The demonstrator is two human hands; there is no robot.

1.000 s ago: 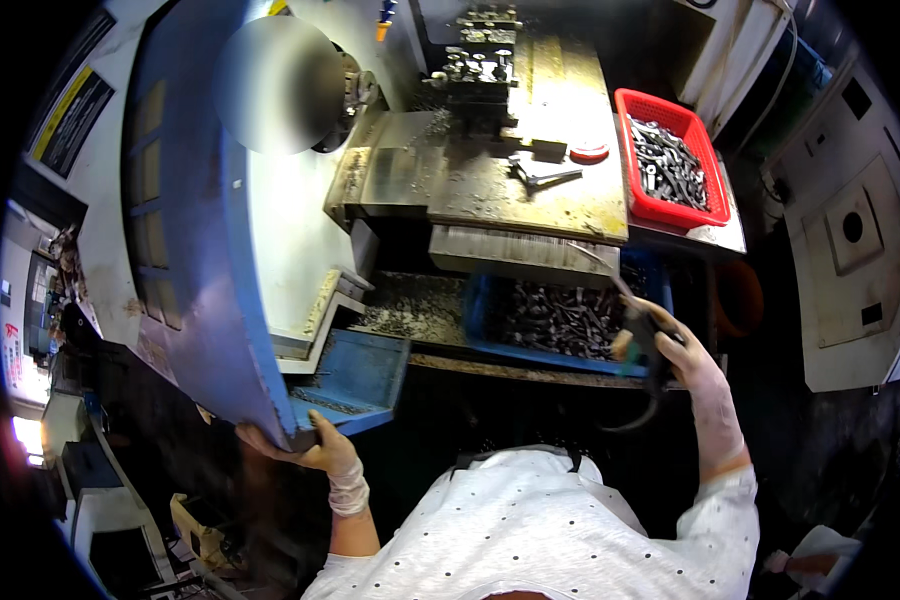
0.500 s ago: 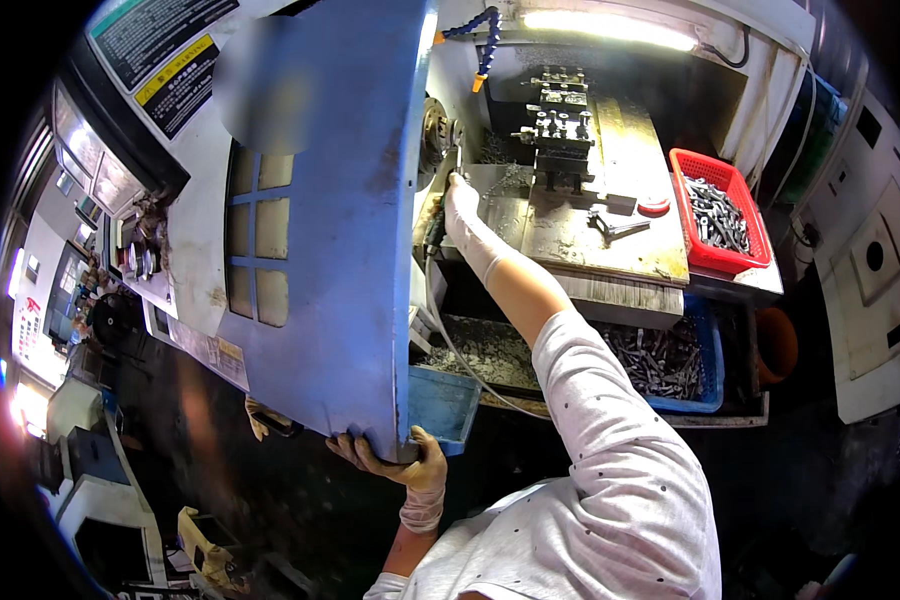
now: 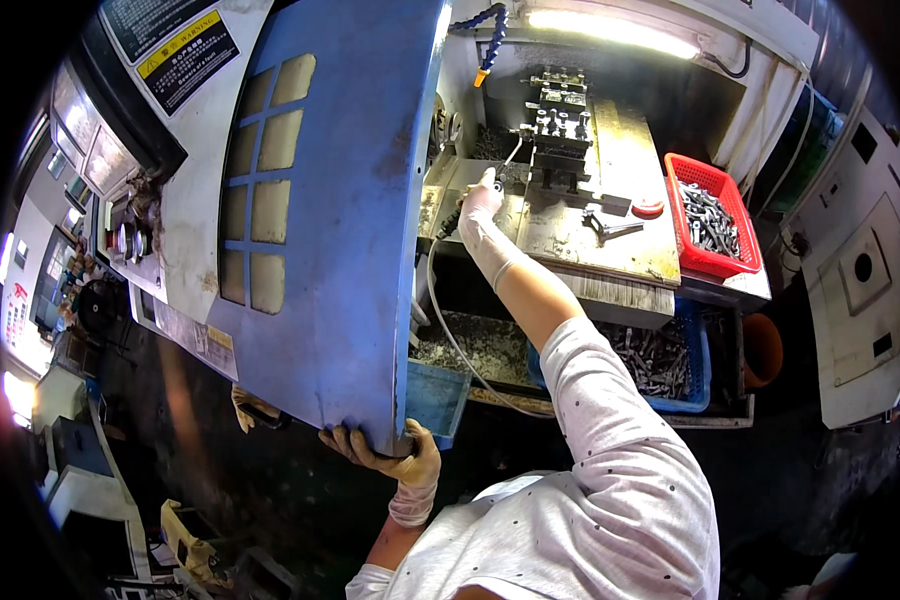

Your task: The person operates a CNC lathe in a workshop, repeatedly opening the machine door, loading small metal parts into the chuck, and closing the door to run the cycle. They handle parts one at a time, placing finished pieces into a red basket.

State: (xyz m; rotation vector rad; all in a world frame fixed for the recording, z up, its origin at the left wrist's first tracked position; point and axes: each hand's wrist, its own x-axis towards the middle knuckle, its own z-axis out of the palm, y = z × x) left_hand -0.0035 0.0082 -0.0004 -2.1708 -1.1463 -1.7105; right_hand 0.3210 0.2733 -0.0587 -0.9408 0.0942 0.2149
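My gloved right hand reaches into a lathe, closed around an air blow gun. The gun's thin bent nozzle points up toward the tool block, and a pale hose hangs from it in a curve. With my gloved left hand I grip the lower corner of the blue machine door, fingers wrapped round its edge. Partly behind that door is the round chuck.
A red basket of metal parts stands right of the machine bed. Below sits a blue basket with similar parts. On the bed lie a few loose metal parts beside a red round item. An orange-tipped coolant hose hangs above.
My right hand has moved right with the air blow gun, from beside the chuck toward the tool block. My left hand keeps its grip on the door. The view has shifted slightly.
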